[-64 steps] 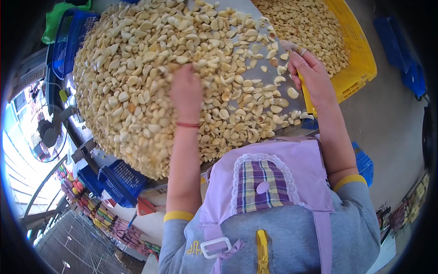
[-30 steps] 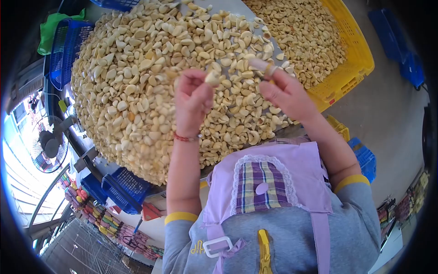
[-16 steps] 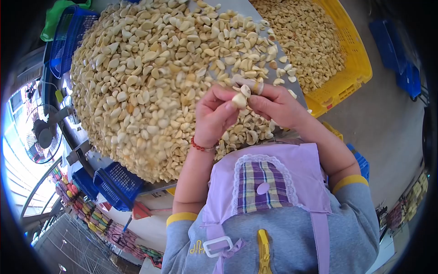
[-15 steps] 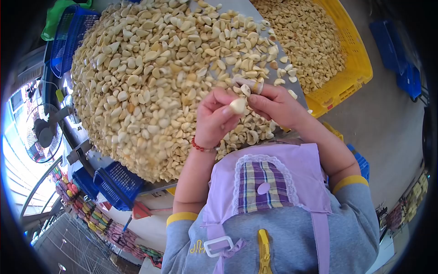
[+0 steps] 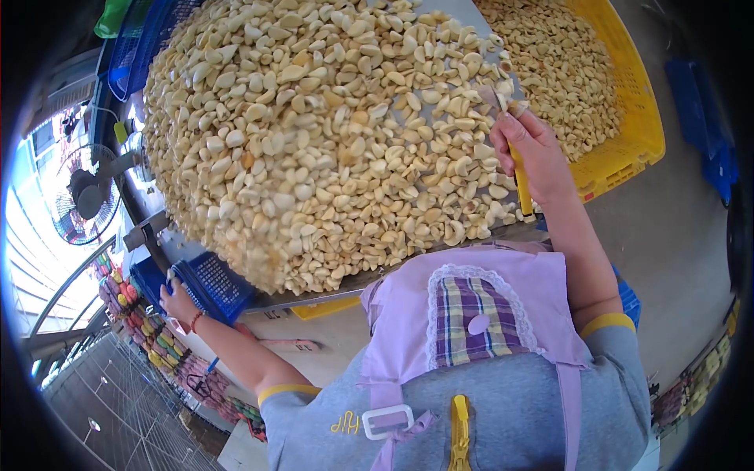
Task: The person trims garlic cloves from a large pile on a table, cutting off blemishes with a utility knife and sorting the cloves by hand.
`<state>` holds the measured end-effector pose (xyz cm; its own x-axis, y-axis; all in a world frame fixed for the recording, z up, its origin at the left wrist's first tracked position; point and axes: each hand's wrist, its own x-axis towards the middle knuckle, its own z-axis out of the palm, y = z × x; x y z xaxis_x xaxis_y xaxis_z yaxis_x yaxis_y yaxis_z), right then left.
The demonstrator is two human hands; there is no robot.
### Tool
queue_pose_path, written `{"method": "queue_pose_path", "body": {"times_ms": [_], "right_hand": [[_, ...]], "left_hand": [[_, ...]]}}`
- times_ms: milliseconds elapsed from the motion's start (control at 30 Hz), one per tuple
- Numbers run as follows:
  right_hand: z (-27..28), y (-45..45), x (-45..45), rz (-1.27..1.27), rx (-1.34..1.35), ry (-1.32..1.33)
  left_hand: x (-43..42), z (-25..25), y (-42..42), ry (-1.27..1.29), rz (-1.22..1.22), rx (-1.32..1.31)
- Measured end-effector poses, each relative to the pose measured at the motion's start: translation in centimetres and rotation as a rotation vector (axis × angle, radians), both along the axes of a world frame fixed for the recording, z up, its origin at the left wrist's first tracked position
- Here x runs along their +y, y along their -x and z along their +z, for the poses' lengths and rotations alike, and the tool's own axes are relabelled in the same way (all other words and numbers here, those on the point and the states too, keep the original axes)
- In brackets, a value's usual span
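My right hand is closed round the yellow handle of a small knife, its blade pointing up past a covered fingertip. Beneath and left of it spreads a large heap of pale, split, curved pieces on a metal table. My left hand is at the outer side of a blue basket at the lower left, its fingers apart near the basket's rim. No piece can be made out clearly between them.
A yellow crate filled with similar pieces stands at the upper right. Another blue basket is at the upper left, beside a green bag. A fan stands at the left. Blue crates lie on the floor at the right.
My hands have parted. The left one, which held a pale piece near the knife hand, has swung down left to the blue basket. My right hand has moved up and right with the knife.
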<state>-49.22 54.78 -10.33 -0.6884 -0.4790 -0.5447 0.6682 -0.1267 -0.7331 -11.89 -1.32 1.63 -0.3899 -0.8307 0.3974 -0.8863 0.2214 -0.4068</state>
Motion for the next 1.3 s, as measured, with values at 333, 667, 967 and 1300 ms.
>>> {"method": "queue_pose_path", "body": {"times_ms": [333, 667, 967, 1300], "right_hand": [[0.9, -0.8, -1.0, 0.15, 0.002, -0.146], [1.4, -1.7, -0.4, 0.214, 0.117, -0.155], [3.5, -2.4, -2.3, 0.747, 0.504, -0.156], [2.2, -3.0, -1.6, 0.68, 0.419, -0.1]], "left_hand": [[27.3, -6.9, 24.2, -0.661, -1.109, 0.097], [28.1, -8.4, 24.9, -1.158, -0.694, 0.135], [34.2, -7.6, 25.0, -1.97, -0.325, 1.221], [34.8, -8.7, 24.5, -2.646, -0.241, 1.236]]}}
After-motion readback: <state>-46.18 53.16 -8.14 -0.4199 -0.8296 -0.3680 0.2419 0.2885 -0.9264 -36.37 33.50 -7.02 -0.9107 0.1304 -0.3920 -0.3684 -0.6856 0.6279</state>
